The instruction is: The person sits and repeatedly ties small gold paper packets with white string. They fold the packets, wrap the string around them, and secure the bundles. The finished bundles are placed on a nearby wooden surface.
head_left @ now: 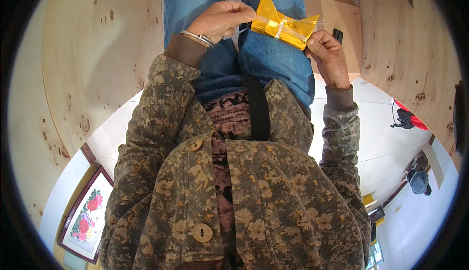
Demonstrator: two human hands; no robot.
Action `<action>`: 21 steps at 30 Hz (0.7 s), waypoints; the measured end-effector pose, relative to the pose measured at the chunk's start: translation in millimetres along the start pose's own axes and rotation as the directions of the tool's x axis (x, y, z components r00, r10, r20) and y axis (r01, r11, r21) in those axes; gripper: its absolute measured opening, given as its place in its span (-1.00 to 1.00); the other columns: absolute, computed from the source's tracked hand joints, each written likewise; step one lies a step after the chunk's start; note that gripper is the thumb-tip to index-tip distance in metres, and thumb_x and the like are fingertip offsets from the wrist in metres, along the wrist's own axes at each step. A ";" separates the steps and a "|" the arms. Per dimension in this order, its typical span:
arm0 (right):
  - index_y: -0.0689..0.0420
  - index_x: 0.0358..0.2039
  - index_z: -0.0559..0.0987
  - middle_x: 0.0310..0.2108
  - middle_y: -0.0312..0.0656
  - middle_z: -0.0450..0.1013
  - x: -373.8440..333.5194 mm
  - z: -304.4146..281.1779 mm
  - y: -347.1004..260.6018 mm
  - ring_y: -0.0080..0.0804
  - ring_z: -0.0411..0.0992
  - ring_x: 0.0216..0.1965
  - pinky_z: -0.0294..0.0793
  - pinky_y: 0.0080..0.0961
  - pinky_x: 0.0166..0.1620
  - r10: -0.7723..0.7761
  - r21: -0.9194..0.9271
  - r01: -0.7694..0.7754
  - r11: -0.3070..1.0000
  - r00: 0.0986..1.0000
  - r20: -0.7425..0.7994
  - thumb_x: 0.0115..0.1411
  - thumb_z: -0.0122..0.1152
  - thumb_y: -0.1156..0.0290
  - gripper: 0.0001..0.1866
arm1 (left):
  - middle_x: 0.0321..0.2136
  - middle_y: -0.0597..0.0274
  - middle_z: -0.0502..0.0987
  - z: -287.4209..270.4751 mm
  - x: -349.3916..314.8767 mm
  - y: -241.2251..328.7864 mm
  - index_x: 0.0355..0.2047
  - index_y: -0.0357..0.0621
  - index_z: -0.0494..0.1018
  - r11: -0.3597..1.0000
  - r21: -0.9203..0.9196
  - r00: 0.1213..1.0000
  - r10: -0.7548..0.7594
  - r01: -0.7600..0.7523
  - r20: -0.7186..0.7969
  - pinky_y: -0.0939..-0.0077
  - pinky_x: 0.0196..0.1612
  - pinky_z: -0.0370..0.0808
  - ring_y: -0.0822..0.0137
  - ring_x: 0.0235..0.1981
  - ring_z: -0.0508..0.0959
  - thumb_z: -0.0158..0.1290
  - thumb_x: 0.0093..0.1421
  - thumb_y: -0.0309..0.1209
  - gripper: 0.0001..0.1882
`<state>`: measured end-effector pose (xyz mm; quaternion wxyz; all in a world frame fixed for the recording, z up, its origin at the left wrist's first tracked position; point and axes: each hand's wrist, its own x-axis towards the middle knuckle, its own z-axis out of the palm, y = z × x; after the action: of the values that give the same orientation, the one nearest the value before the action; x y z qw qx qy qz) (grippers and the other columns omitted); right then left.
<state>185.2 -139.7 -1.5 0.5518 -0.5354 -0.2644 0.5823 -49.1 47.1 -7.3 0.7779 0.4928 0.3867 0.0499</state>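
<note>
A shiny gold folded paper piece [290,31] with pointed corners is held over my jeans [268,62]. A thin pale, see-through band runs along it and crosses around its middle. My left hand [222,20] pinches its left end between thumb and fingers. A loose pale strand [235,33] trails beneath that hand. At the lower right end, my right hand [328,55] grips the gold paper with thumb and curled fingers. A metal bracelet [199,37] circles my left wrist. Whether the piece has several layers inside is hidden.
Knotty wooden surfaces [105,35] flank me on both sides. Beyond my right hand stands a cardboard box [349,52] with a small black object [337,35] at it. A framed flower picture [87,216] is at lower left. A red and black item [409,117] lies at right.
</note>
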 end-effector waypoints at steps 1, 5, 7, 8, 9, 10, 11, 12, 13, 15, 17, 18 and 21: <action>0.14 -0.35 0.57 -0.48 -0.40 0.44 0.2 -0.7 1.3 -0.67 0.33 -0.48 0.32 -0.76 -0.39 -0.001 0.020 0.001 1.000 1.000 0.015 0.26 0.28 0.34 -0.86 | -0.57 0.54 0.36 -2.8 1.4 -0.8 -0.14 -0.15 0.51 0.999 0.016 0.998 0.045 -0.046 0.038 0.82 -0.70 0.09 0.72 -0.69 0.18 0.16 0.30 -0.22 -0.72; 0.15 -0.33 0.57 -0.47 -0.38 0.45 -0.2 -5.1 0.8 -0.67 0.35 -0.47 0.35 -0.75 -0.38 -0.003 0.050 0.001 0.999 0.999 0.044 0.26 0.28 0.35 -0.85 | -0.55 0.53 0.37 -7.0 9.2 -0.8 -0.16 -0.16 0.51 0.992 0.075 0.990 0.092 -0.100 0.107 0.83 -0.70 0.09 0.72 -0.69 0.18 0.16 0.29 -0.23 -0.73; 0.16 -0.29 0.56 -0.45 -0.36 0.46 1.2 -6.1 0.2 -0.65 0.36 -0.47 0.37 -0.75 -0.39 0.020 0.049 -0.022 0.999 0.999 0.044 0.26 0.28 0.36 -0.85 | -0.54 0.53 0.38 -8.7 9.1 2.4 -0.15 -0.16 0.51 0.990 0.102 0.989 0.087 -0.099 0.117 0.83 -0.70 0.08 0.72 -0.69 0.17 0.17 0.28 -0.22 -0.72; 0.17 -0.25 0.55 -0.44 -0.34 0.47 1.6 -7.5 -1.0 -0.64 0.37 -0.47 0.38 -0.75 -0.39 0.032 0.071 -0.036 0.997 0.998 0.060 0.26 0.29 0.37 -0.83 | -0.53 0.53 0.38 -8.1 8.6 4.0 -0.15 -0.17 0.51 0.989 0.122 0.992 0.066 -0.080 0.111 0.83 -0.70 0.08 0.72 -0.69 0.17 0.17 0.28 -0.22 -0.72; 0.19 -0.21 0.53 -0.43 -0.32 0.47 2.0 -8.2 -2.2 -0.62 0.38 -0.47 0.40 -0.75 -0.39 0.043 0.094 -0.050 0.994 0.996 0.075 0.25 0.29 0.37 -0.81 | -0.53 0.53 0.38 -8.4 7.7 4.9 -0.15 -0.17 0.51 0.986 0.157 0.996 0.039 -0.051 0.080 0.83 -0.70 0.08 0.72 -0.69 0.17 0.18 0.28 -0.22 -0.71; 0.20 -0.17 0.51 -0.42 -0.30 0.48 2.8 -8.9 -3.5 -0.61 0.39 -0.47 0.41 -0.75 -0.39 0.049 0.112 -0.059 0.992 0.995 0.089 0.25 0.30 0.38 -0.78 | -0.53 0.53 0.38 -7.1 7.9 5.3 -0.15 -0.17 0.51 0.989 0.145 0.997 0.029 -0.040 0.074 0.83 -0.71 0.07 0.72 -0.68 0.16 0.18 0.27 -0.22 -0.71; 0.21 -0.13 0.49 -0.41 -0.28 0.49 3.6 -9.5 -4.7 -0.59 0.40 -0.47 0.41 -0.75 -0.40 0.075 0.115 -0.084 0.990 0.994 0.077 0.24 0.30 0.38 -0.74 | -0.53 0.53 0.38 -5.7 8.3 5.2 -0.14 -0.17 0.51 0.989 0.148 0.999 0.013 -0.019 0.043 0.82 -0.71 0.06 0.72 -0.68 0.16 0.19 0.27 -0.21 -0.70; 0.23 -0.10 0.47 -0.40 -0.26 0.49 3.7 -9.6 -5.4 -0.58 0.40 -0.47 0.42 -0.75 -0.41 0.101 0.115 -0.107 0.987 0.993 0.064 0.24 0.30 0.38 -0.70 | -0.52 0.54 0.38 -5.2 9.0 5.1 -0.14 -0.16 0.51 0.990 0.139 1.000 0.011 -0.015 0.027 0.81 -0.71 0.05 0.71 -0.68 0.16 0.19 0.27 -0.21 -0.70; 0.24 -0.06 0.44 -0.38 -0.24 0.50 3.6 -9.8 -6.1 -0.57 0.41 -0.47 0.42 -0.75 -0.41 0.127 0.116 -0.132 0.984 0.991 0.052 0.24 0.31 0.38 -0.66 | -0.53 0.54 0.37 -4.6 10.2 5.1 -0.14 -0.15 0.51 0.989 0.149 1.000 -0.003 -0.001 0.030 0.81 -0.71 0.04 0.71 -0.68 0.15 0.19 0.27 -0.21 -0.70; 0.26 -0.04 0.42 -0.38 -0.22 0.50 3.8 -9.5 -6.3 -0.57 0.41 -0.48 0.41 -0.77 -0.42 0.153 0.098 -0.156 0.983 0.987 0.040 0.24 0.30 0.37 -0.64 | -0.53 0.55 0.36 -6.4 12.4 5.5 -0.15 -0.13 0.51 0.989 0.151 0.998 -0.003 -0.006 0.056 0.79 -0.71 0.02 0.71 -0.68 0.15 0.20 0.26 -0.20 -0.70; 0.26 -0.03 0.42 -0.37 -0.21 0.50 3.9 -9.2 -5.2 -0.56 0.41 -0.48 0.40 -0.78 -0.44 0.157 0.102 -0.161 0.982 0.987 0.041 0.25 0.30 0.37 -0.63 | -0.54 0.55 0.36 -10.6 14.7 7.3 -0.16 -0.12 0.52 0.980 0.197 0.995 0.020 -0.039 0.096 0.78 -0.70 0.02 0.71 -0.68 0.14 0.20 0.26 -0.20 -0.71; 0.25 -0.03 0.42 -0.37 -0.22 0.50 4.1 -8.2 -4.1 -0.56 0.42 -0.49 0.40 -0.78 -0.45 0.149 0.114 -0.153 0.982 0.988 0.046 0.25 0.29 0.37 -0.63 | -0.55 0.55 0.36 -13.1 14.4 7.7 -0.17 -0.12 0.53 0.974 0.223 0.996 0.024 -0.043 0.088 0.77 -0.70 0.02 0.70 -0.68 0.14 0.20 0.26 -0.20 -0.72; 0.23 -0.02 0.44 -0.36 -0.23 0.51 4.4 -9.0 -2.4 -0.57 0.42 -0.50 0.40 -0.79 -0.45 0.137 0.131 -0.147 0.980 0.988 0.076 0.25 0.29 0.37 -0.65 | -0.56 0.56 0.37 -15.3 14.0 7.8 -0.17 -0.13 0.55 0.946 0.314 0.995 0.059 -0.084 0.086 0.77 -0.69 0.03 0.70 -0.68 0.15 0.21 0.26 -0.22 -0.73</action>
<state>195.0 -137.6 -3.4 0.5350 -0.4943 -0.2033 0.6543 -47.0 68.6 -12.0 0.7002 0.6267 0.3420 -0.0034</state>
